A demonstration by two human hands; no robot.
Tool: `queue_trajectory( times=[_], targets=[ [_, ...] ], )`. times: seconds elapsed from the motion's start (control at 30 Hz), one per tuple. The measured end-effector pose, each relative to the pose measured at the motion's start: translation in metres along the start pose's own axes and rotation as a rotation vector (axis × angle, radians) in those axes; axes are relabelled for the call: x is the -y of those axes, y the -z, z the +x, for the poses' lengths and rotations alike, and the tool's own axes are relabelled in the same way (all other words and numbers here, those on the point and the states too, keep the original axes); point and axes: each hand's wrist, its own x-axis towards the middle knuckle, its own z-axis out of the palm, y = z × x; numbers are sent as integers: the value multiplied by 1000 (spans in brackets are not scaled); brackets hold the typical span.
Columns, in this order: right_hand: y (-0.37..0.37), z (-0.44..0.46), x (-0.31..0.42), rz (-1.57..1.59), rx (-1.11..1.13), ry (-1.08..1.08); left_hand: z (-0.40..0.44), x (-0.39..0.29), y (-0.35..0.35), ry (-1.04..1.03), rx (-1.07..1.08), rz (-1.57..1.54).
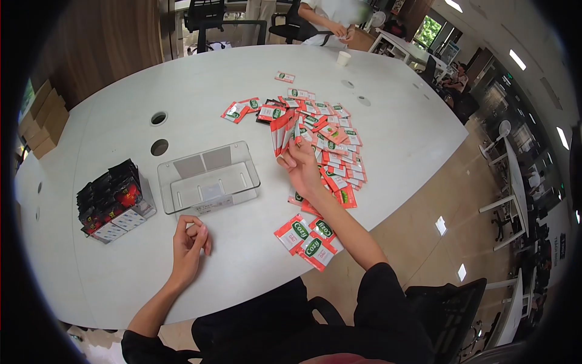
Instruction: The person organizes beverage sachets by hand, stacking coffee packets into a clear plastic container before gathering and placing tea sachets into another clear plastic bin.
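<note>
My right hand (301,167) grips several red and white sachets (284,134), held upright over the left side of a spread-out pile of red Cozy sachets (333,136). Closed, with fingers curled, my left hand (193,242) rests on the white table just below a clear plastic bin (209,206); whether it holds anything small is hidden. The bin has nothing in it. Several Cozy sachets (313,246) lie in a separate group near the table's front edge. A few dark packets (265,114) show at the pile's upper left.
A clear container (147,197) packed with black sachets stands at the left of the table (242,267). Cardboard boxes (45,121) are at the far left edge. A paper cup (344,58) stands at the back, near another person (330,24). Two round holes pierce the tabletop.
</note>
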Motion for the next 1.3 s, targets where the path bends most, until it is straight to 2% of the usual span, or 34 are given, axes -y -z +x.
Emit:
queue_trajectory(
  times=[0.13, 0.2, 0.33, 0.4, 0.77, 1.3],
  targets=[
    [-2, -1, -1, -9, -3, 3, 0, 4, 7, 2, 59, 0],
    [-4, 0, 0, 29, -82, -55, 2, 3, 7, -3, 40, -39],
    [1, 1, -2, -5, -75, -52, 0, -4, 4, 80, -31, -70],
    [5, 1, -3, 10, -24, -28, 1, -1, 7, 50, -52, -93],
    [4, 1, -2, -17, -49, -48, 3, 3, 10, 54, -66, -7],
    [-1, 3, 3, -22, -35, -46, 3, 3, 10, 60, -73, -71]
  ],
)
